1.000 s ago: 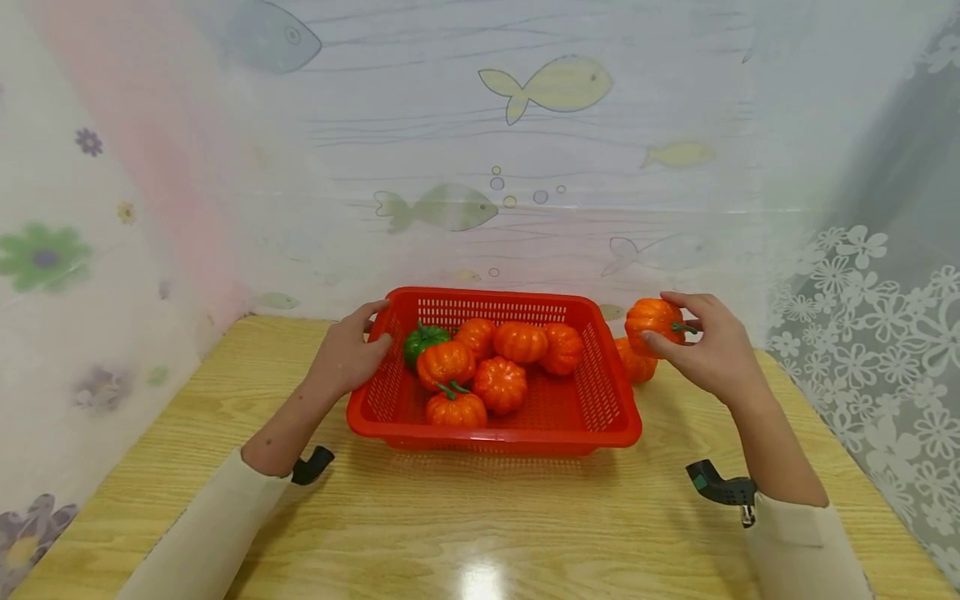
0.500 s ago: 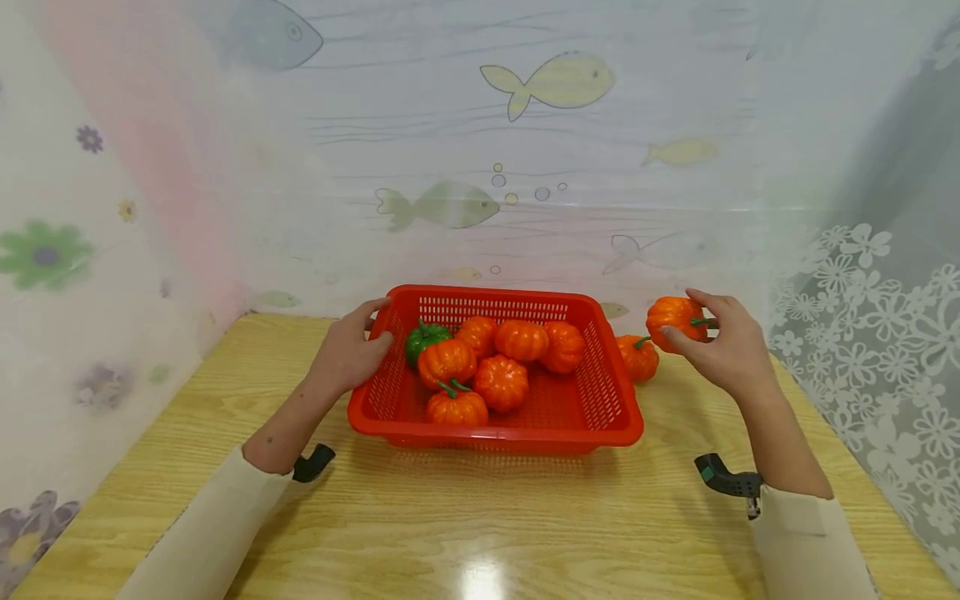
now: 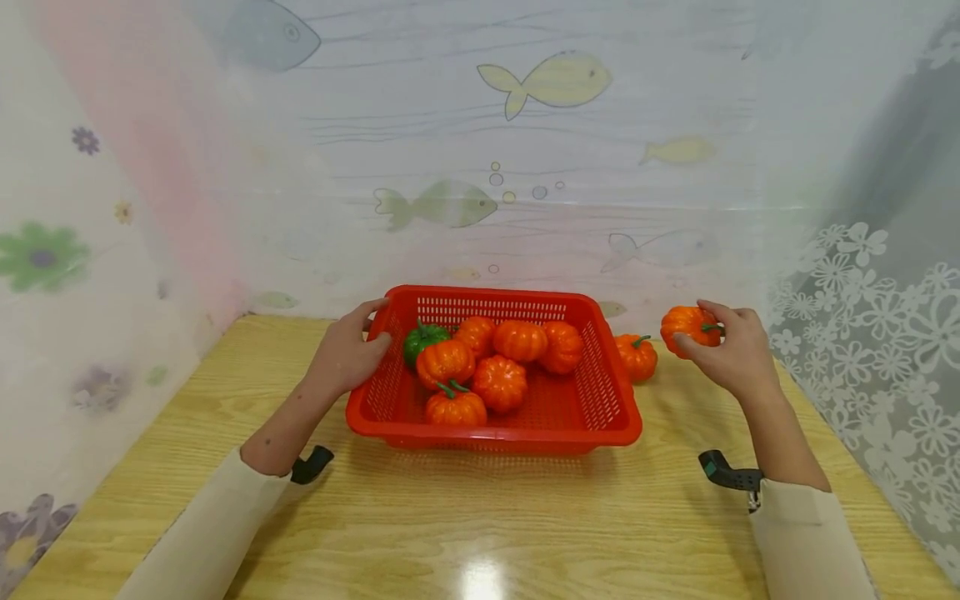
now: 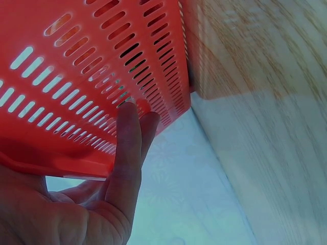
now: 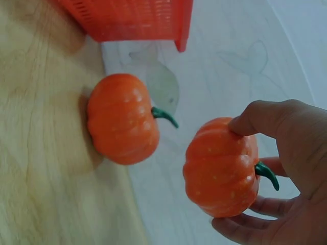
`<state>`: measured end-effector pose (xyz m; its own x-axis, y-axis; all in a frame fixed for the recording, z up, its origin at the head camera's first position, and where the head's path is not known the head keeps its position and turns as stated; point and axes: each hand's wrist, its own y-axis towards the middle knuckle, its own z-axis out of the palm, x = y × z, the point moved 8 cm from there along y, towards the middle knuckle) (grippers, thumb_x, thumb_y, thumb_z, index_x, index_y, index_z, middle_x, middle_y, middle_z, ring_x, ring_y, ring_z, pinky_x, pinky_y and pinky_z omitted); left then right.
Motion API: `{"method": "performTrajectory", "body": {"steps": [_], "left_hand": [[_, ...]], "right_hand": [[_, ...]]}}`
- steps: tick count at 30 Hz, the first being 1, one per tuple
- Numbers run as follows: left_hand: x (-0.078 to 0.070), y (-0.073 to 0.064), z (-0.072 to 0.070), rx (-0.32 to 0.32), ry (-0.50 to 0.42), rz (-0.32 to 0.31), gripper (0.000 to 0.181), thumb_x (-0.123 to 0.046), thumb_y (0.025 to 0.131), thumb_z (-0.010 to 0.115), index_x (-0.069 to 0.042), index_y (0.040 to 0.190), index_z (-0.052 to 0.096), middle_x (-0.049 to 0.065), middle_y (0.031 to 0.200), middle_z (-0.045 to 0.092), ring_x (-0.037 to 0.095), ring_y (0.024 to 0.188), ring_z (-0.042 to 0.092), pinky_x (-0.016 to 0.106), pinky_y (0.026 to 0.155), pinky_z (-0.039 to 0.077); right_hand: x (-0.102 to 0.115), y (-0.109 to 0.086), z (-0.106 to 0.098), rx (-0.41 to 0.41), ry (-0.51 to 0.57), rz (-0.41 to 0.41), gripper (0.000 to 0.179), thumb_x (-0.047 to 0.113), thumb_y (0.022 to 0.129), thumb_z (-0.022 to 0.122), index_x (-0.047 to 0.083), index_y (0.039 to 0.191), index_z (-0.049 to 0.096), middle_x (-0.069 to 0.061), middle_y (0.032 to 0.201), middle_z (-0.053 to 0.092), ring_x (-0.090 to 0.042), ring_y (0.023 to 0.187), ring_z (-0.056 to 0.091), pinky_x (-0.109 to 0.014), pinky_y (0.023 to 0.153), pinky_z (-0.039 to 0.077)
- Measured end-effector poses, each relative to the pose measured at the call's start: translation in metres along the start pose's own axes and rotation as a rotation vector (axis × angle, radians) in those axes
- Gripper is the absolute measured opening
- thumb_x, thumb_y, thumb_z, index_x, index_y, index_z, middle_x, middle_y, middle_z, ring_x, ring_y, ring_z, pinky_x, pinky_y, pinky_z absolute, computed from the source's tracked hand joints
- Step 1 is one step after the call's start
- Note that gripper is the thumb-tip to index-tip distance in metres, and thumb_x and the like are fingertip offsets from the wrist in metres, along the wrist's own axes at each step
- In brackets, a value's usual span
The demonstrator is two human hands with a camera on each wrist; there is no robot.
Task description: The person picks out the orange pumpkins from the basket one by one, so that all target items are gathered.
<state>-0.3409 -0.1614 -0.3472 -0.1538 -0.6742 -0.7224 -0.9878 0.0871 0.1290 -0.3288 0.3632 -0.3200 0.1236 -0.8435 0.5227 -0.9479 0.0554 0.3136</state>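
In my right hand [image 3: 727, 346] I hold a small orange pumpkin [image 3: 686, 331] with a green stem, gripped between thumb and fingers above the table. The right wrist view shows this held pumpkin [image 5: 222, 168] apart from a second orange pumpkin [image 5: 122, 120], which rests on the table just right of the red basket [image 3: 495, 437]. My left hand [image 3: 348, 350] grips the basket's left rim, its thumb over the inside and its fingers against the slotted outer wall [image 4: 92, 76]. Inside the basket lie several orange pumpkins [image 3: 501, 384] and one green pumpkin [image 3: 424, 340].
The basket stands on a wood-grain table [image 3: 480, 517]. Behind it hangs a pale curtain [image 3: 450, 125] printed with fish, and a flower-patterned curtain [image 3: 885, 350] borders the right side. A dark camera mount [image 3: 727, 472] sticks out at the right wrist.
My right hand has moved right with the held pumpkin, away from the basket, and dropped slightly at the end. The pumpkin on the table is now less covered. My left hand stays on the rim.
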Motion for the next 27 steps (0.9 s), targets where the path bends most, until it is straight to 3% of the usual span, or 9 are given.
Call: {"method": "performTrajectory", "body": {"steps": [7, 16, 27], "left_hand": [[0.000, 0.000, 0.000, -0.001, 0.001, -0.011, 0.063, -0.021, 0.105, 0.050, -0.011, 0.165, 0.037, 0.026, 0.135, 0.063, 0.031, 0.088, 0.074, 0.040, 0.072, 0.064], [0.001, 0.000, 0.000, 0.001, -0.004, -0.011, 0.062, -0.021, 0.105, 0.050, -0.011, 0.165, 0.037, 0.027, 0.136, 0.063, 0.031, 0.089, 0.074, 0.040, 0.073, 0.065], [-0.001, -0.001, -0.001, 0.000, -0.018, -0.006, 0.062, -0.020, 0.106, 0.051, -0.011, 0.165, 0.037, 0.027, 0.135, 0.063, 0.031, 0.086, 0.074, 0.039, 0.071, 0.064]], "right_hand": [[-0.018, 0.002, 0.007, 0.028, -0.053, 0.029, 0.072, 0.036, 0.101, 0.066, -0.012, 0.151, 0.046, -0.044, 0.136, 0.044, -0.057, 0.116, 0.048, -0.072, 0.095, 0.047], [-0.040, 0.005, 0.023, 0.019, -0.076, 0.019, 0.066, 0.033, 0.100, 0.067, -0.015, 0.144, 0.051, -0.045, 0.136, 0.049, -0.060, 0.120, 0.050, -0.072, 0.098, 0.047], [-0.042, 0.005, 0.035, 0.030, -0.076, -0.012, 0.063, 0.029, 0.099, 0.068, -0.017, 0.140, 0.053, -0.046, 0.134, 0.051, -0.063, 0.122, 0.048, -0.073, 0.103, 0.043]]}}
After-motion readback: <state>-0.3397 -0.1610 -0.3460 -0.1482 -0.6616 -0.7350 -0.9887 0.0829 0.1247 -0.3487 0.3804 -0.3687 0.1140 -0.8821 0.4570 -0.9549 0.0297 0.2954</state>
